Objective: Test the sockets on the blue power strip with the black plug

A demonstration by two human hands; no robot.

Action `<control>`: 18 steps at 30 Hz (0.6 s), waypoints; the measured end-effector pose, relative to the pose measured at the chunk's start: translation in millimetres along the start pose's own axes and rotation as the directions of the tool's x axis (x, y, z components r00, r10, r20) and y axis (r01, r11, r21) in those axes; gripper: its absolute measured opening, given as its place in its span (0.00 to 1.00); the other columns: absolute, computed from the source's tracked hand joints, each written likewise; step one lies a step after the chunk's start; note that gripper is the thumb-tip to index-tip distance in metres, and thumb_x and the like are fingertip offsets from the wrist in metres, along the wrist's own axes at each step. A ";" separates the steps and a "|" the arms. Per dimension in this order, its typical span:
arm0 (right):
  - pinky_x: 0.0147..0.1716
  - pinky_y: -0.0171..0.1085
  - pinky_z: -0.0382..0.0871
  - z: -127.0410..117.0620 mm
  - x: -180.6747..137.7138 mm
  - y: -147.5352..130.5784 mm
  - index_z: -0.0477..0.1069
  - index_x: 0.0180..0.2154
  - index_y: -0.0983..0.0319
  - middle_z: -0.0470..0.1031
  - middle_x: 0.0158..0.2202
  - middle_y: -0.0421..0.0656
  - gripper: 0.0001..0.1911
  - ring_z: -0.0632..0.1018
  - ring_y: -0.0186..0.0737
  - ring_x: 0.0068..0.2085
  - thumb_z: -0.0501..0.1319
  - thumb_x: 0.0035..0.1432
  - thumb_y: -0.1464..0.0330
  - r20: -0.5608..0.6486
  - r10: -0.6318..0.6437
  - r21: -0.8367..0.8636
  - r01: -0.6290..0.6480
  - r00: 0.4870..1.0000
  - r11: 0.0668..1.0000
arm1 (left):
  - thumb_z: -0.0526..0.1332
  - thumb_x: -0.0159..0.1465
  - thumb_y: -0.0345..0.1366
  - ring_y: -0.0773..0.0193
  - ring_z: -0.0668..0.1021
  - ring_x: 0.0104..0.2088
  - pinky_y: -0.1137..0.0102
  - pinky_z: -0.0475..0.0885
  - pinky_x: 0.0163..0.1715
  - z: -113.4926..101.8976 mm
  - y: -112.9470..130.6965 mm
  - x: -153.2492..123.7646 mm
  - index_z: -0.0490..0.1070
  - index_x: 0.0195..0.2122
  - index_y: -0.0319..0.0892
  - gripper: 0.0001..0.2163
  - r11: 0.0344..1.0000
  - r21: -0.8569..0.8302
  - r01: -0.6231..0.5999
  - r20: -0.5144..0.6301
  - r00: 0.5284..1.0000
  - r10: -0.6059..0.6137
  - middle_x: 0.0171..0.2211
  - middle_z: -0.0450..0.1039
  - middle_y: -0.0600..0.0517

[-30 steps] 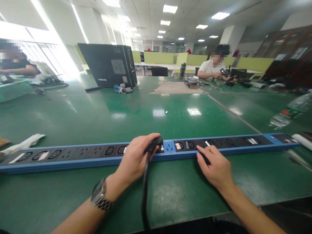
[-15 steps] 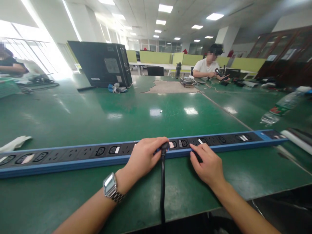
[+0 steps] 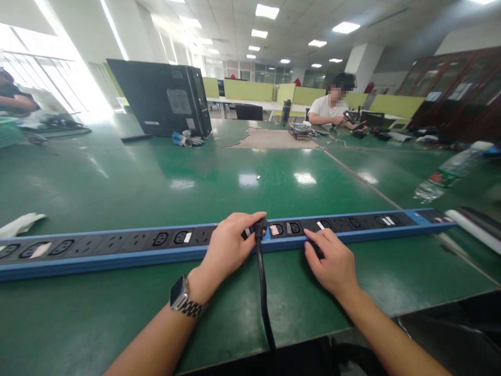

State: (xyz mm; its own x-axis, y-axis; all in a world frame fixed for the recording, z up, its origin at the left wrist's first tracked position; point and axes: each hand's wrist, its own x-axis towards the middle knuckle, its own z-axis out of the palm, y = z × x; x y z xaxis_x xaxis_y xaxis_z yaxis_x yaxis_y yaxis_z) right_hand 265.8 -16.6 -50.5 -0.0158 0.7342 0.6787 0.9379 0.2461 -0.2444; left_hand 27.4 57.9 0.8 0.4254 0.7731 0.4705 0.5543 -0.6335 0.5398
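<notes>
Near on the green table, our left hand pinches a plug at the power strip, full seating uncertain, while our right hand touches the strip, its fingers' hold hidden.

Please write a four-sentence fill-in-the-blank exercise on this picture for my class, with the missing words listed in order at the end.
1. A black cable leads up to a ____ held in the left hand.
2. The long power strip has edges coloured ____.
3. A ____ with a metal-link band is worn on the left wrist.
4. In the picture, the black computer tower stands to the ____ of the person in the white shirt.

Missing words: plug; blue; watch; left.
</notes>
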 end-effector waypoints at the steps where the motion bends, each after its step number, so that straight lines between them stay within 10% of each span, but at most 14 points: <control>1: 0.36 0.36 0.71 0.1 -0.1 0.4 0.76 0.47 0.65 0.75 0.36 0.45 0.15 0.78 0.39 0.36 0.56 0.63 0.67 0.002 -0.002 0.002 0.002 1.000 1.000 | 0.62 0.62 0.31 0.57 0.79 0.47 0.61 0.74 0.49 -1.3 0.8 2.5 0.75 0.51 0.46 0.16 1.000 0.013 0.004 0.017 1.000 -0.004 0.46 0.80 0.49; 18: 0.37 0.36 0.70 0.9 -1.7 2.0 0.76 0.46 0.63 0.76 0.35 0.45 0.14 0.77 0.39 0.35 0.56 0.64 0.66 0.011 0.041 0.072 -0.042 0.999 0.997 | 0.63 0.59 0.28 0.57 0.79 0.47 0.59 0.73 0.50 1.1 -9.8 -0.8 0.73 0.53 0.48 0.20 0.991 0.039 -0.130 0.094 0.988 0.126 0.47 0.79 0.51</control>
State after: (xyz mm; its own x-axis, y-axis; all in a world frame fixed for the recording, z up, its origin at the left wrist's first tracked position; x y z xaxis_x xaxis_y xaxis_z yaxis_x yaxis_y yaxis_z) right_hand 267.4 -16.9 -52.8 0.0187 0.7507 0.6604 0.9104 0.2601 -0.3216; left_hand 22.4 63.5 -5.7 0.5570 0.6865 0.4673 0.5219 -0.7271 0.4461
